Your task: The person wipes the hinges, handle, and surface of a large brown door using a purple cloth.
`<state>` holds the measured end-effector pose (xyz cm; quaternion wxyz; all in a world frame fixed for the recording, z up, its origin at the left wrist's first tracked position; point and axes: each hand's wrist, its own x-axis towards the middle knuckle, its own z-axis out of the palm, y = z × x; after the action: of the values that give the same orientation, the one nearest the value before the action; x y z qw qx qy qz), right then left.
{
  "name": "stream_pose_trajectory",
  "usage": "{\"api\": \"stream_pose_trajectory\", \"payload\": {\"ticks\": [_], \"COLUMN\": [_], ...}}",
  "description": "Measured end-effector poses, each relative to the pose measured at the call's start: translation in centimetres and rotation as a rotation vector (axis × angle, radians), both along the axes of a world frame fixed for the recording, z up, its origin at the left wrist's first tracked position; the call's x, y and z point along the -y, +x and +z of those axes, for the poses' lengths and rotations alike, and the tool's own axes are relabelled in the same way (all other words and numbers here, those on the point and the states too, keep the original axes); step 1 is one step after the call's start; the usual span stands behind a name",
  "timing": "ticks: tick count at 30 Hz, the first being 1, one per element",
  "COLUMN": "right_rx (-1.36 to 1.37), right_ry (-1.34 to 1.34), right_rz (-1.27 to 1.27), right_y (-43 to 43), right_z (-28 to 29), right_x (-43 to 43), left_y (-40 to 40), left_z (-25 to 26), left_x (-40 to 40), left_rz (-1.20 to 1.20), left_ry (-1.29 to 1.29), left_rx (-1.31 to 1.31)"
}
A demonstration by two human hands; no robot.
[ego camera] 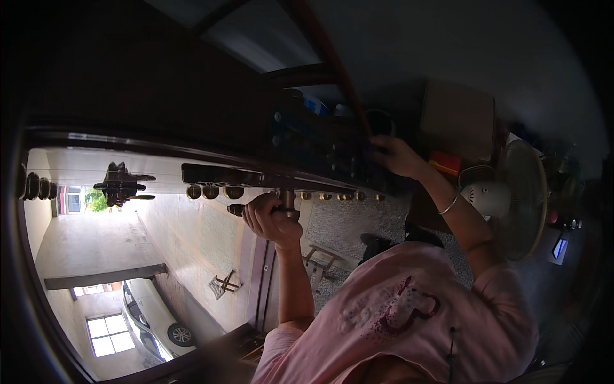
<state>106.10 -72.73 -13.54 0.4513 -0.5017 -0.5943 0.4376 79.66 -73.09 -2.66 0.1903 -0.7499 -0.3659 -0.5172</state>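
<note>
On the left, my left hand (272, 218) is closed around a metal door handle (289, 204), which stands out from the edge of a dark door (158, 149). A row of round brass-coloured studs (233, 192) runs along that side. My right hand (394, 154), with a bangle at the wrist, reaches to the shadowed side of the door, near a bluish lock plate with bolts (288, 128). A long reddish pole or edge (336, 62) runs down to its fingers. Shadow and blur hide whether the fingers grip anything.
A white electric fan (489, 198) and a cardboard box (458, 117) stand on the right, with a red box (443, 162) between. A folding stool (319, 261) is on the speckled floor. Through the doorway are another stool (224, 284) and a parked white car (153, 317).
</note>
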Motion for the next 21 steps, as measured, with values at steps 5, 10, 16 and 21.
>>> {"api": "stream_pose_trajectory", "payload": {"ticks": [5, 10, 16, 21], "right_rx": [-0.390, -0.411, -0.293, -0.241], "right_ry": [0.240, 0.350, 0.218, 0.253], "right_rz": [0.007, -0.078, -0.206, -0.231], "right_y": [-1.8, -3.4, -4.5, -4.4], "right_z": [6.3, 8.8, 6.4, 3.5], "right_x": [0.9, -0.2, -0.3, -0.2], "left_y": [-0.1, 0.1, -0.3, -0.5], "left_z": [0.1, 0.4, 0.2, 0.1], "left_x": [-0.2, -0.3, -0.2, 0.3], "left_rz": [0.007, -0.003, 0.003, -0.054], "left_ry": [-0.012, -0.010, 0.009, -0.106], "left_rx": [-0.021, -0.032, -0.047, 0.018]}}
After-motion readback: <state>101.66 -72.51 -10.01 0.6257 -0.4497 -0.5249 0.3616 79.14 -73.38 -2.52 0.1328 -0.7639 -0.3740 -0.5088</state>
